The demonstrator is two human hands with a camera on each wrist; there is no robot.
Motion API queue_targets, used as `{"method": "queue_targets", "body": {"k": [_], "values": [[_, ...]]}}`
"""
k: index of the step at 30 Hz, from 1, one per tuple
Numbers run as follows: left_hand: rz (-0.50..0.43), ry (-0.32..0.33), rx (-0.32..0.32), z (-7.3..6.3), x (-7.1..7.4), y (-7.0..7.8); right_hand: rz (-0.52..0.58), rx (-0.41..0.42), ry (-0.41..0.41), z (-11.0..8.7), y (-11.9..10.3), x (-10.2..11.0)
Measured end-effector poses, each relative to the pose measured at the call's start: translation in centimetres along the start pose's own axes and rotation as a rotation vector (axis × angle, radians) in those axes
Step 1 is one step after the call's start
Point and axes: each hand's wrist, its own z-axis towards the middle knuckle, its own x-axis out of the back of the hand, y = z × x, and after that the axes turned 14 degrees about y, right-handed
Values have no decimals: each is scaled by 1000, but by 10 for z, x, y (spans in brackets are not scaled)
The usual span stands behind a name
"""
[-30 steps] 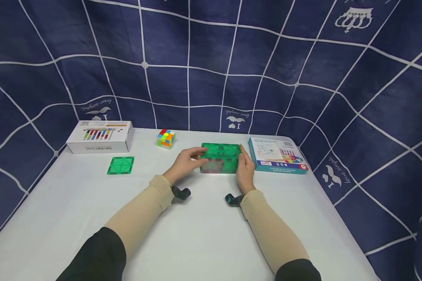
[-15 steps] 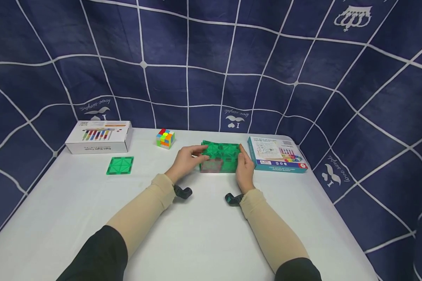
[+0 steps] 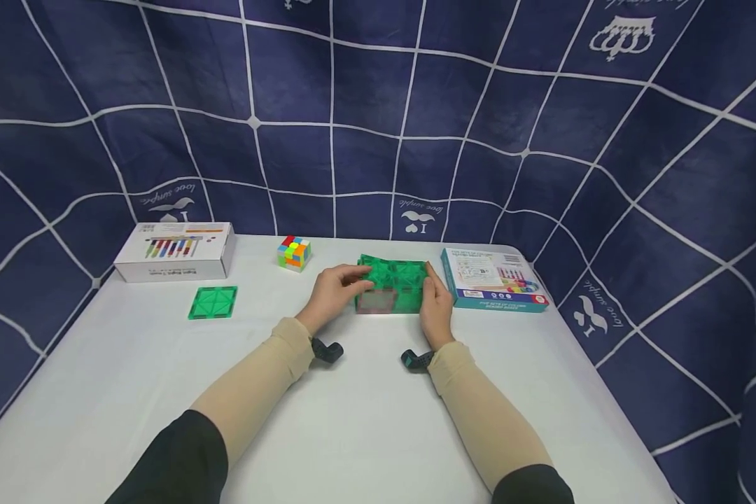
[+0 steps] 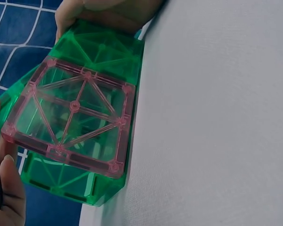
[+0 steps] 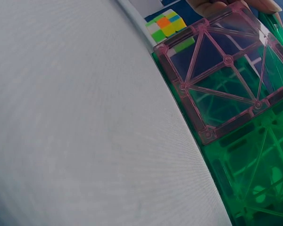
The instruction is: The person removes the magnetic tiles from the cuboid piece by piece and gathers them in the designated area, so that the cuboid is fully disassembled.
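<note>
A low box of translucent green magnetic tiles point(image 3: 408, 301) stands on the white table, with a pink magnetic tile point(image 4: 75, 113) on the left half of its near side. Over its top left, a green magnetic tile point(image 3: 378, 271) sits slightly tilted, its left edge raised. My left hand point(image 3: 330, 294) pinches that tile's left edge between thumb and fingers. At the box's right end, my right hand point(image 3: 437, 311) grips the side, thumb near and fingers toward the back. Inner parts of the box blur through the green plastic.
A loose green tile point(image 3: 213, 302) lies flat at the left, before a white box point(image 3: 175, 253). Behind my left hand stands a puzzle cube point(image 3: 294, 253). A teal-edged flat box point(image 3: 494, 280) lies just right of my right hand. A blue gridded cloth point(image 3: 365, 91) rises behind the table point(image 3: 365, 427).
The top left tile has gone from lying nearly level to tilted, its left side lifted by my left hand. My right hand has kept its place. The head view has shifted slightly.
</note>
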Motion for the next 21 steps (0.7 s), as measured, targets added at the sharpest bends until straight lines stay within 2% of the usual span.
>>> {"method": "queue_targets", "body": {"k": [6,11,17,21], "values": [[-22,9,3,1,3,1,18,19,4,8,29,-4],[-47,49,15,0,12,-2,23,40,13,5,35,-4],[-59,52,20,-4,35,0,13,29,23,5,35,-2],[15,80,-14,-9,61,-4,14,41,11,10,33,-2]]}}
